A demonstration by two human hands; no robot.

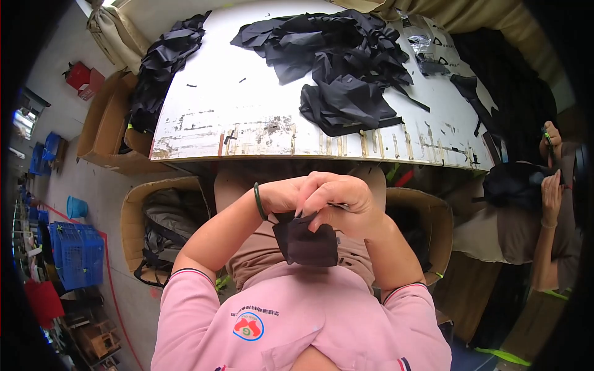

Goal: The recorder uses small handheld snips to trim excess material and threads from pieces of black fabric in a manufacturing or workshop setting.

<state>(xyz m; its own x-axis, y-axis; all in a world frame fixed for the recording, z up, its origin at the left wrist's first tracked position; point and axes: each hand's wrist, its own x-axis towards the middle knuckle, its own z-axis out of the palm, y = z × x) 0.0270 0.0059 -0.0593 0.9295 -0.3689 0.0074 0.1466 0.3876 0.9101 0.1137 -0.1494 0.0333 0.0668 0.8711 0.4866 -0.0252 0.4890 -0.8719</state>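
Your pink shirt [291, 303] sits closest; between it and the table [210, 93] hangs the small black cloth piece [309, 244]. Your right hand [340, 201] pinches its upper edge; your left hand [286, 195] is partly hidden, so its grip I can't tell. Hold that edge taut and flat.

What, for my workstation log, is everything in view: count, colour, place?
small cloth piece: one, black, in right hand
table: one, white, ahead
cloth heaps: at least three, black, table's middle and sides
plastic bag: one, pale, table's far right
cardboard boxes: at least three, brown, left and beside lap
baskets: several, blue, at left
bucket: one, light blue, left floor
container: one, red, upper left
curtains: at least two, beige, top corners
co-worker: one, brownish clothing, right edge
bangle: one, dark green, left wrist
shirt: one, pink, on the person
left hand: one, at cloth, partly hidden
right hand: one, pinching cloth
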